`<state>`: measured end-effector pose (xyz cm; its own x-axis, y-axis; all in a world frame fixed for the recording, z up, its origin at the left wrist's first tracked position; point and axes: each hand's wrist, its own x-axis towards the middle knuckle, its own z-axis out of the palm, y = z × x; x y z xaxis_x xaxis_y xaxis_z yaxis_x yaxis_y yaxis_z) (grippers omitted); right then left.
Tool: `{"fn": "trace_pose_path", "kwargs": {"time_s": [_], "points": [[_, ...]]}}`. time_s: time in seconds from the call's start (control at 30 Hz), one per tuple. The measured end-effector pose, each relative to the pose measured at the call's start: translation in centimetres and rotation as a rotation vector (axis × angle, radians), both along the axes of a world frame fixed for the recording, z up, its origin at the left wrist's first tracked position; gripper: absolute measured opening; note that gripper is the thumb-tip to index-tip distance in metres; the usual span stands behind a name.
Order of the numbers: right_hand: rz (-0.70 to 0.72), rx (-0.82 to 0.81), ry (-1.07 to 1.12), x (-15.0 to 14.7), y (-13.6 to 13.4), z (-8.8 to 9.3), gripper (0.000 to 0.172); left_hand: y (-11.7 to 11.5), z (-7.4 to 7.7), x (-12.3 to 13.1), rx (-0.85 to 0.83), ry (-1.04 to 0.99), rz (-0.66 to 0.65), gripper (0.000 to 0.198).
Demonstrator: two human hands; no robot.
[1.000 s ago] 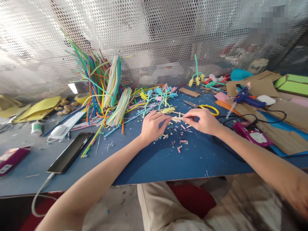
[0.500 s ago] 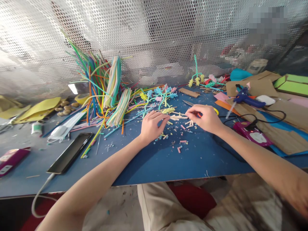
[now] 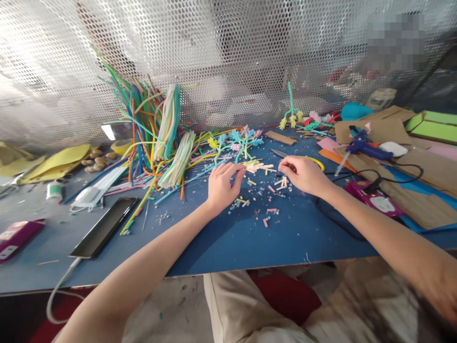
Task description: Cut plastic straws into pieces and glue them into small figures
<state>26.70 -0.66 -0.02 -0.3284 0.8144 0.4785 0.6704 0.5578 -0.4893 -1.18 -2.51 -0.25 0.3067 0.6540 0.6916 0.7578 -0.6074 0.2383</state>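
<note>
My left hand (image 3: 222, 185) rests on the blue table (image 3: 228, 238) with its fingers curled, the fingertips pinching the end of a short cream pipe-cleaner piece (image 3: 257, 167). My right hand (image 3: 303, 174) lies just to the right, fingers curled downward over the handle end of the yellow-handled scissors (image 3: 319, 163). What its fingers hold is hidden. Between and below the hands lie several small cut bits (image 3: 266, 209) of pipe cleaner. A small cream bundle (image 3: 282, 181) sits by my right fingertips.
A heap of coloured pipe cleaners (image 3: 157, 138) stands at the back left, and twisted flower shapes (image 3: 239, 138) lie behind the hands. A phone (image 3: 104, 226) and face mask (image 3: 87, 194) are left. A blue glue gun (image 3: 364, 147), cardboard (image 3: 389, 126) and cables are right.
My right hand let go of the cream piece and moved right and back over the scissors. My left hand drew the piece slightly away from me.
</note>
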Motion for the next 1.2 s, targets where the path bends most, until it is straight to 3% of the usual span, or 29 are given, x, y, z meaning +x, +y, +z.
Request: {"fn": "trace_pose_path", "kwargs": {"time_s": [0.17, 0.4, 0.83, 0.97, 1.07, 1.2], "points": [[-0.008, -0.015, 0.033, -0.1, -0.2, 0.2, 0.023, 0.1, 0.0, 0.1, -0.01, 0.009, -0.014, 0.029], [0.255, 0.041, 0.092, -1.0, -1.3, 0.6, 0.033, 0.2, -0.2, 0.0, -0.027, 0.033, -0.037, 0.026], [0.308, 0.029, 0.054, -2.0, -2.2, 0.3, 0.033, -0.4, 0.0, 0.3, 0.001, 0.091, -0.177, 0.022], [0.254, 0.054, 0.126, -1.6, -1.9, 0.6, 0.027, -0.2, -0.1, 0.0, 0.027, -0.049, -0.125, 0.023], [0.135, 0.075, 0.21, -1.1, -1.4, 0.7, 0.023, -0.1, -0.2, -0.2, 0.085, -0.175, -0.078, 0.024], [0.0, 0.084, 0.246, -0.6, -0.7, 0.6, 0.02, -0.5, 0.0, -0.3, 0.193, -0.15, -0.124, 0.019]]}}
